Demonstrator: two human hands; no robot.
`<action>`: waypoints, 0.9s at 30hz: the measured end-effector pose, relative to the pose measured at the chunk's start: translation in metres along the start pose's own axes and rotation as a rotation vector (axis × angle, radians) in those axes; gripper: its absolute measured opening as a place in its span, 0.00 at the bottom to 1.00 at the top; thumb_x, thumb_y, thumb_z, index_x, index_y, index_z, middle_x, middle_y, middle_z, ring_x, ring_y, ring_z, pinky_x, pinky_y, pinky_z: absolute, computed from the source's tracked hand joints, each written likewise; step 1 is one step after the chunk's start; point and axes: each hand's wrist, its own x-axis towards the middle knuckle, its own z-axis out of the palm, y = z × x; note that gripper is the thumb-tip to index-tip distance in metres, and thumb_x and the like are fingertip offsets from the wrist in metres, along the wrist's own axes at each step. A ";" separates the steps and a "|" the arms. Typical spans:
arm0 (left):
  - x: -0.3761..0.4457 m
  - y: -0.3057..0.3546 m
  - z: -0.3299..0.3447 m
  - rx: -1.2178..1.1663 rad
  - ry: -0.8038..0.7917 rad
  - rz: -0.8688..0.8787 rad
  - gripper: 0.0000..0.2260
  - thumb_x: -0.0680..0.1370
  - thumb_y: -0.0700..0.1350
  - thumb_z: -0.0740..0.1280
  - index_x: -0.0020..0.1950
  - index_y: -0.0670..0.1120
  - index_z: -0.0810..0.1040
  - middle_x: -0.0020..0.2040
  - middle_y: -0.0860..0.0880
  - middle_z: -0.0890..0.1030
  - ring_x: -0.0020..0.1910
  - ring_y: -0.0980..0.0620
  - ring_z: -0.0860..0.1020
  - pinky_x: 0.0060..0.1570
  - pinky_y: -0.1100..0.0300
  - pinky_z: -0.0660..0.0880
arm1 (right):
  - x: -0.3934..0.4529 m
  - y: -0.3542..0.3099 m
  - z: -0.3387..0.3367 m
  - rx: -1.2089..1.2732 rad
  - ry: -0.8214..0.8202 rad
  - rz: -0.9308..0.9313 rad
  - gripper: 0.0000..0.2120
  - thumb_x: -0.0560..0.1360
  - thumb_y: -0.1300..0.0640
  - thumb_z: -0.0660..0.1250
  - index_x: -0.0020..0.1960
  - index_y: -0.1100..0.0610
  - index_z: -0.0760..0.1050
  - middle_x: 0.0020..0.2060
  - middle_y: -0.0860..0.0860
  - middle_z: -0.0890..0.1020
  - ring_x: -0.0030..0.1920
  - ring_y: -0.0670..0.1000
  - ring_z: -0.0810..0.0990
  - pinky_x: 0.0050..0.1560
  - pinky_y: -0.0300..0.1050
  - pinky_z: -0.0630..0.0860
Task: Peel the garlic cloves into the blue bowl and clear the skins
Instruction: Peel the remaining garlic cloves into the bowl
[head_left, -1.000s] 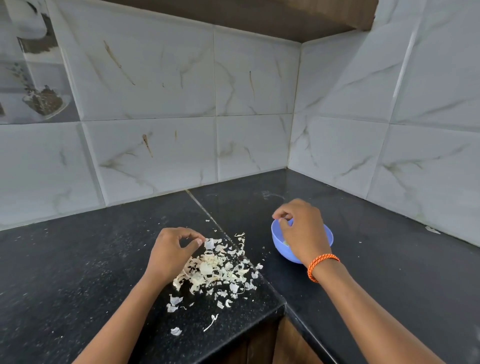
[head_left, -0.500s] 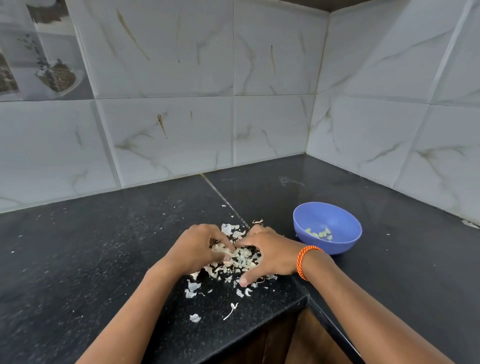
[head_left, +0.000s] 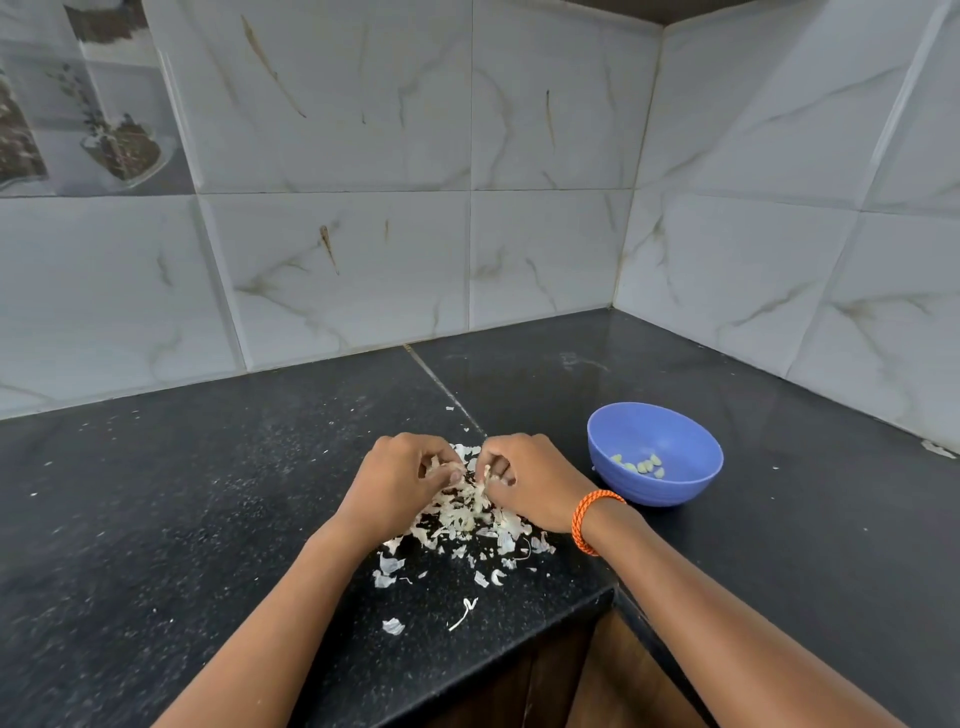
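Note:
A heap of pale garlic skins (head_left: 460, 517) lies on the black counter near its front corner. My left hand (head_left: 397, 486) and my right hand (head_left: 530, 483) sit over the far side of the heap, knuckles up, fingers curled down into the skins and pinching some of them. The fingertips of both hands almost meet. An orange band circles my right wrist. The blue bowl (head_left: 675, 491) stands to the right of my right hand, apart from it, with several peeled garlic cloves (head_left: 641, 465) in its bottom.
Loose skin scraps (head_left: 393, 626) are scattered toward the counter's front edge (head_left: 467, 670), which drops to a wooden cabinet. Tiled walls meet in a corner behind. A seam (head_left: 441, 384) runs across the black counter. A small white scrap (head_left: 935, 448) lies by the right wall.
My right hand left the blue bowl and came left onto the skin heap. Both hands have closed in on the skins, fingers curling into the pile. The camera view shifted a little.

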 end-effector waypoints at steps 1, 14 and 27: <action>0.000 0.000 0.000 -0.008 0.004 -0.001 0.04 0.79 0.51 0.78 0.45 0.57 0.86 0.38 0.56 0.86 0.38 0.53 0.82 0.44 0.51 0.81 | 0.001 0.001 -0.002 0.039 0.025 0.009 0.07 0.79 0.63 0.71 0.50 0.52 0.83 0.44 0.49 0.85 0.43 0.49 0.85 0.48 0.48 0.85; -0.001 0.004 0.000 -0.145 -0.021 -0.013 0.09 0.76 0.43 0.80 0.50 0.57 0.88 0.43 0.57 0.88 0.42 0.58 0.86 0.51 0.56 0.83 | -0.009 0.008 -0.007 0.129 0.196 -0.013 0.08 0.76 0.62 0.76 0.47 0.49 0.89 0.41 0.45 0.87 0.41 0.44 0.84 0.42 0.32 0.80; 0.000 0.001 0.009 -0.093 -0.007 0.017 0.01 0.79 0.50 0.79 0.50 0.56 0.90 0.45 0.58 0.88 0.43 0.57 0.84 0.49 0.52 0.82 | -0.018 0.012 0.001 0.271 0.280 -0.015 0.04 0.80 0.58 0.75 0.48 0.52 0.88 0.36 0.47 0.86 0.34 0.44 0.84 0.36 0.36 0.80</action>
